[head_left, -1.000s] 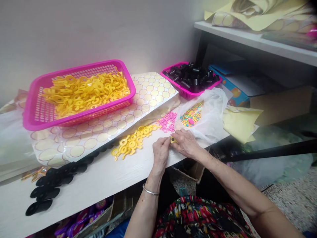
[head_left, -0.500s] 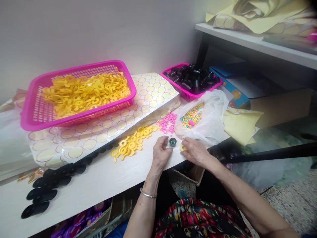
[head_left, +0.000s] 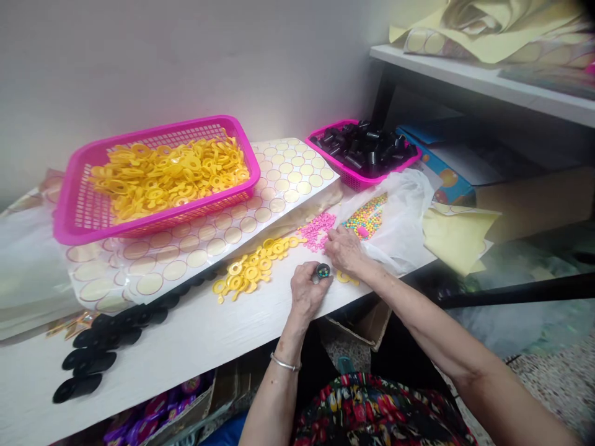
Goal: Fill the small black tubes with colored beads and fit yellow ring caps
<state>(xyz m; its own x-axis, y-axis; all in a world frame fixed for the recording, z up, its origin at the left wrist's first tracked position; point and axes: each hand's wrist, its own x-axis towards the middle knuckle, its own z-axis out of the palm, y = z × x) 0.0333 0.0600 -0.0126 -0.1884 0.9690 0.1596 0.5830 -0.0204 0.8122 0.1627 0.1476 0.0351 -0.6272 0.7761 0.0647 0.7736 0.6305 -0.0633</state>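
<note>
Down at the bottom left of the frame, an open cardboard carton [head_left: 204, 406] shows glossy purple items [head_left: 155, 409] inside, below the edge of the white table [head_left: 186, 353]. Up at the center, here's the left hand [head_left: 307, 294], clamped around 1 small black cup [head_left: 322, 271], its mouth facing up and small colored beads showing inside. Just right of it, 1 or more yellow ring pieces lie flat under the right forearm [head_left: 395, 288]. The right hand [head_left: 344, 251] is down at the edge of the scattered pink pieces [head_left: 317, 227]; whether its fingertips are apart or together, I can't tell.

Right of center, the translucent plastic bag [head_left: 402, 217] lies open, multicolored beads [head_left: 372, 212] in it and 1 pink piece on top. Left of the pink pieces, a loose yellow ring pile [head_left: 251, 266] spreads over the table, and black cylinders [head_left: 78, 388] line up toward the lower left.

Farther back, upper left, the large pink basket [head_left: 64, 217] is heaped with yellow ring pieces, sitting on sheets of round stickers [head_left: 195, 248]. Upper right of center, the smaller pink basket [head_left: 367, 182] brims with black cylindrical parts [head_left: 356, 148], and beyond it there's a blue box [head_left: 434, 166].
</note>
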